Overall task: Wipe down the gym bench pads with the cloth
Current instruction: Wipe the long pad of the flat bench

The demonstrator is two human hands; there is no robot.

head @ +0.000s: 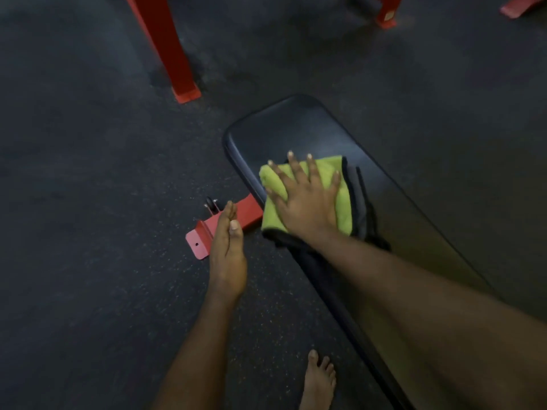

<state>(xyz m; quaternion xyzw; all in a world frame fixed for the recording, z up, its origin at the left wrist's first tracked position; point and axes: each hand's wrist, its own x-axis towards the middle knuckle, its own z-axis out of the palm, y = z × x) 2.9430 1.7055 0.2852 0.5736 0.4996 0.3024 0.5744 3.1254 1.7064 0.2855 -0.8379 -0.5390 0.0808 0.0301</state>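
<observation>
A black padded gym bench pad (299, 131) runs from the centre down to the lower right. A folded yellow-green cloth (340, 199) with a dark grey underside lies on the pad near its left edge, partly hanging over it. My right hand (305, 199) presses flat on the cloth with fingers spread. My left hand (228, 247) hovers beside the bench over the floor, fingers straight and together, holding nothing.
The bench's red foot bracket (201, 241) with a small wheel (210, 203) sticks out on the floor left of the pad. A red frame leg (174, 63) stands at upper left, more red feet at top right. A bare foot (319, 380) stands on the dark rubber floor.
</observation>
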